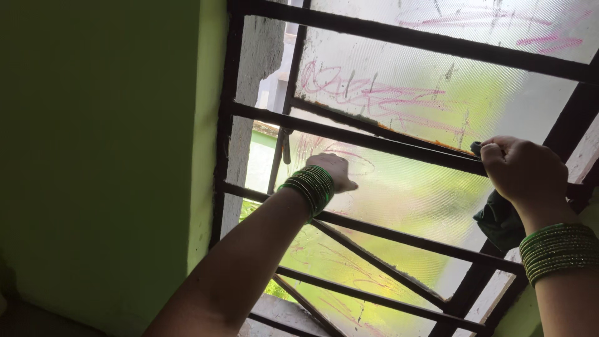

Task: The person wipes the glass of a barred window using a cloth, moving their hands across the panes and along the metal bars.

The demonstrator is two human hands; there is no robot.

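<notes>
Frosted glass pane [405,193] lies just behind the window bars [374,140]. Our left hand [334,171] reaches between the bars, touching the pane, fingers hidden so we cannot tell their state. Our right hand [524,171], clenched around a dark cloth [499,218], rests on a bar.

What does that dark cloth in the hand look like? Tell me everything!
The cloth is dark green, soft and crumpled. The right hand grips it against a dark metal window bar. A small bit pokes out above the fingers, and the larger part hangs down below the hand, in front of the frosted glass with pink scribbles. How large it is when spread out cannot be told.
</notes>
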